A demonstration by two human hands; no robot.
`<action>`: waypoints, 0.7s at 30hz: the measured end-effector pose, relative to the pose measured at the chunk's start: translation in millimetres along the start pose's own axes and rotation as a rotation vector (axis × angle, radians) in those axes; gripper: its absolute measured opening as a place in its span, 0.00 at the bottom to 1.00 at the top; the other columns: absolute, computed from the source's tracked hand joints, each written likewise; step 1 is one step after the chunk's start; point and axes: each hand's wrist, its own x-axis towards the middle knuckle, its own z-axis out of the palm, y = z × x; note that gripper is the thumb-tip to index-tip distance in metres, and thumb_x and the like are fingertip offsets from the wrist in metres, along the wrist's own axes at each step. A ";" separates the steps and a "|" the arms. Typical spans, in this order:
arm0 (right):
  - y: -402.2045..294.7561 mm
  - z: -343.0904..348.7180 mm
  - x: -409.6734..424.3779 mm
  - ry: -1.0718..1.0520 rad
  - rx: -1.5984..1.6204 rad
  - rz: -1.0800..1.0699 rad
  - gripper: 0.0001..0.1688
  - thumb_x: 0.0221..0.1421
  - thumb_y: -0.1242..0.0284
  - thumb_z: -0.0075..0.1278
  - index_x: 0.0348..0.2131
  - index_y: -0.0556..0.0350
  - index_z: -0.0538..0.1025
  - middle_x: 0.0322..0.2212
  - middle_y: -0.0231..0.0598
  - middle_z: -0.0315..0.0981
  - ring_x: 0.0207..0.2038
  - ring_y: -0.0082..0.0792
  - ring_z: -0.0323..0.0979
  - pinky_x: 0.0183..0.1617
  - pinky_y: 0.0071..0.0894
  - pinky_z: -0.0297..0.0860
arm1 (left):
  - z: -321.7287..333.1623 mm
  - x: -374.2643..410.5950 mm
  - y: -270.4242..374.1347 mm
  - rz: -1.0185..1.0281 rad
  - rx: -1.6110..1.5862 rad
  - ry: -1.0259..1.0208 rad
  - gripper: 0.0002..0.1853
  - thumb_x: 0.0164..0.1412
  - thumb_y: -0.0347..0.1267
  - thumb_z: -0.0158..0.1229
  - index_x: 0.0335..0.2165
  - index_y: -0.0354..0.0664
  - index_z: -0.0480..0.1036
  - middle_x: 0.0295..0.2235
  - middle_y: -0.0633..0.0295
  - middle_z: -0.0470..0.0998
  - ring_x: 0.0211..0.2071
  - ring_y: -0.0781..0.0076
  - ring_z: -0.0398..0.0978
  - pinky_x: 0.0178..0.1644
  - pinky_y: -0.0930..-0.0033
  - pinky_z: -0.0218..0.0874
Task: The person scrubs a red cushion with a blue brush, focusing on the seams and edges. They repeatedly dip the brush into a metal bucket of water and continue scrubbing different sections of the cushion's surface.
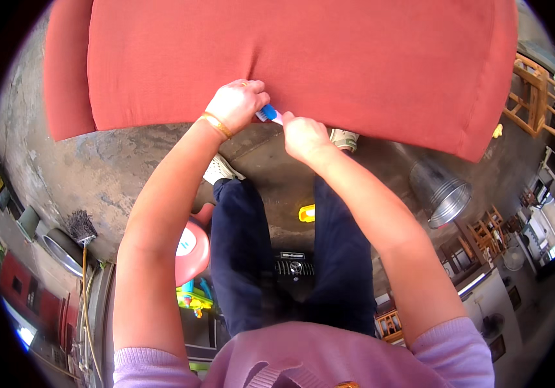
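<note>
Red fabric upholstery with a side arm, apparently a sofa (306, 53), spans the top of the view. At its lower front edge my left hand (239, 103) grips the cloth, and a crease runs up from the fingers. My right hand (306, 136) is closed around the pink-and-white handle of a small brush (270, 113). The brush has a blue head with pale bristles, which lies close beside my left fingers at the fabric edge. Whether the bristles touch the cloth cannot be told. A gold-coloured bracelet (216, 125) circles my left wrist.
On the concrete floor (112, 160) stand a metal bucket (445, 194) at right and a mop (82, 227) at left. A yellow toy piece (307, 213) and a pink plastic item (195, 252) lie near my legs. Wooden chair frames (532, 97) are at far right.
</note>
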 end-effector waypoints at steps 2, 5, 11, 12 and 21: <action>-30.4 16.1 -2.7 -0.059 0.072 -0.100 0.13 0.53 0.74 0.38 0.37 0.59 0.68 0.33 0.50 0.74 0.38 0.46 0.74 0.41 0.44 0.69 | -7.2 -38.6 -11.2 -0.009 0.012 -0.047 0.08 0.43 0.26 0.52 0.27 0.46 0.72 0.28 0.63 0.70 0.33 0.60 0.70 0.37 0.64 0.64; -81.2 57.8 -8.1 -0.036 0.121 -0.347 0.14 0.54 0.71 0.36 0.36 0.57 0.72 0.30 0.45 0.76 0.35 0.43 0.75 0.36 0.41 0.70 | -16.2 -122.8 -24.0 -0.194 0.117 -0.433 0.07 0.43 0.26 0.52 0.26 0.46 0.72 0.26 0.60 0.69 0.29 0.58 0.72 0.34 0.61 0.65; -54.1 -4.1 -7.2 0.065 0.207 -0.485 0.15 0.56 0.71 0.34 0.32 0.60 0.73 0.24 0.46 0.76 0.30 0.43 0.76 0.31 0.44 0.70 | -62.3 -93.0 15.5 -0.312 0.169 0.039 0.07 0.41 0.24 0.51 0.25 0.45 0.71 0.26 0.62 0.69 0.32 0.60 0.71 0.38 0.63 0.64; -24.8 -25.0 -5.5 0.121 0.158 -0.483 0.16 0.57 0.70 0.32 0.33 0.62 0.70 0.23 0.49 0.75 0.27 0.46 0.75 0.29 0.46 0.69 | -68.6 -57.0 22.1 -0.260 0.181 0.075 0.07 0.42 0.24 0.50 0.25 0.44 0.70 0.27 0.61 0.69 0.33 0.59 0.70 0.39 0.63 0.63; 255.0 -199.1 13.4 0.616 0.005 0.158 0.08 0.54 0.73 0.34 0.34 0.56 0.62 0.23 0.51 0.74 0.30 0.54 0.73 0.34 0.52 0.68 | -75.7 350.1 81.0 0.178 0.318 0.239 0.06 0.51 0.26 0.50 0.29 0.46 0.72 0.35 0.64 0.72 0.43 0.65 0.69 0.50 0.65 0.59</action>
